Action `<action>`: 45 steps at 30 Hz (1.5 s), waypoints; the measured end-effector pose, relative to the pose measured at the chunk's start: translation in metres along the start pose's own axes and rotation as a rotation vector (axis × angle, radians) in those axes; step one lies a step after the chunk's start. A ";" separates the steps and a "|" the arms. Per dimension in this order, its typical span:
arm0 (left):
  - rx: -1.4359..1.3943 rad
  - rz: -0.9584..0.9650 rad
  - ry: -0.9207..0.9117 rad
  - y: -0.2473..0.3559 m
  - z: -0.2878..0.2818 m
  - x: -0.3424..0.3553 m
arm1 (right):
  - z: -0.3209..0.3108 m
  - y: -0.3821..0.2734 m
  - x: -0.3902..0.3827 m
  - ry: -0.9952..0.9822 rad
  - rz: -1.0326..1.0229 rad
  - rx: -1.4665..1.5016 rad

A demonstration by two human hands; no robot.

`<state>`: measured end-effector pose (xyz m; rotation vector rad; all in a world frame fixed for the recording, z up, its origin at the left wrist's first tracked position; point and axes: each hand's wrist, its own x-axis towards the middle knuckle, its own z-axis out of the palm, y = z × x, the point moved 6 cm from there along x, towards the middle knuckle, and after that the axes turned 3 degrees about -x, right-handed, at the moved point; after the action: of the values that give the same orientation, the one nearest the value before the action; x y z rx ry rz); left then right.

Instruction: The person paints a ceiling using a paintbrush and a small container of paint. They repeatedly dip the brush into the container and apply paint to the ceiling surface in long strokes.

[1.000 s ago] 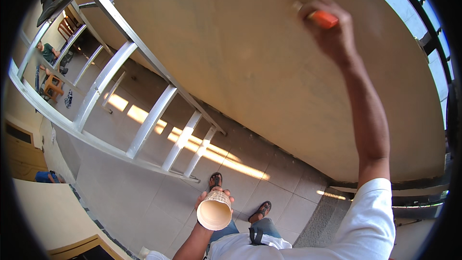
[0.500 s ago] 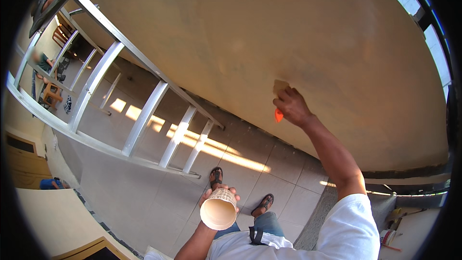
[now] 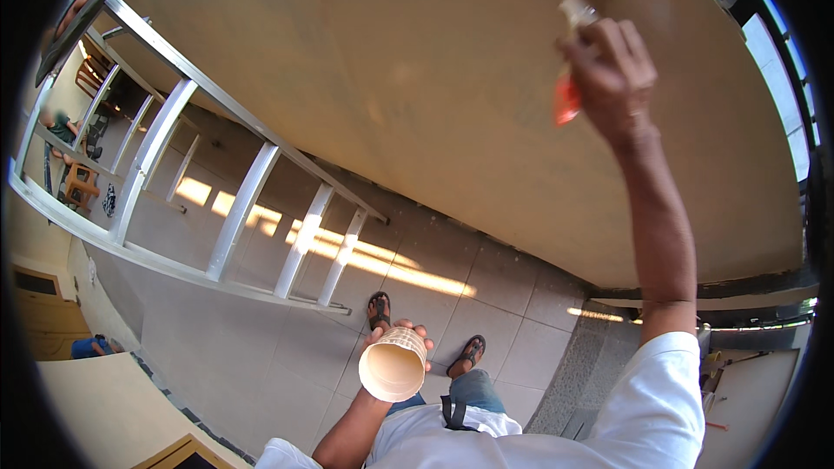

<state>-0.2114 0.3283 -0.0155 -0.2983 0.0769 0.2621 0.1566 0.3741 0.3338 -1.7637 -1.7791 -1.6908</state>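
My right hand (image 3: 617, 74) is raised against the tan wall (image 3: 417, 122), its fingers closed around a paintbrush (image 3: 566, 100) with an orange handle end. The bristles point up and meet the wall, beside a darker patch there. Low in front of my body, my left hand (image 3: 420, 332) wraps round a pale, ribbed cup (image 3: 404, 339). Cream-coloured paint (image 3: 395, 375) shows inside the cup, which tilts toward the view. Most of the left palm is hidden behind it.
An aluminium ladder (image 3: 246, 200) stands on the left over a tiled floor (image 3: 287, 356). At its top rests another person's sandalled foot (image 3: 74, 26). Far left, a person (image 3: 62, 128) sits near an orange stool (image 3: 80, 187). A blue object (image 3: 91, 347) lies lower left.
My right hand has moved up and to the right along the wall with the paintbrush. The left hand still holds the cup in nearly the same place.
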 end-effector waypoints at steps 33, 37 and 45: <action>-0.001 0.147 0.140 0.028 -0.047 -0.023 | 0.174 -0.214 -0.211 -0.393 -0.041 0.248; 0.015 0.189 0.185 0.040 -0.044 -0.035 | 0.159 -0.234 -0.216 -0.446 0.039 0.511; -0.009 0.124 0.116 0.030 -0.013 -0.013 | 0.113 -0.041 -0.100 -0.345 0.547 0.831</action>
<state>-0.2324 0.3490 -0.0347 -0.3184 0.2096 0.3678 0.2226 0.4073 0.1958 -1.8953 -1.5352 -0.3611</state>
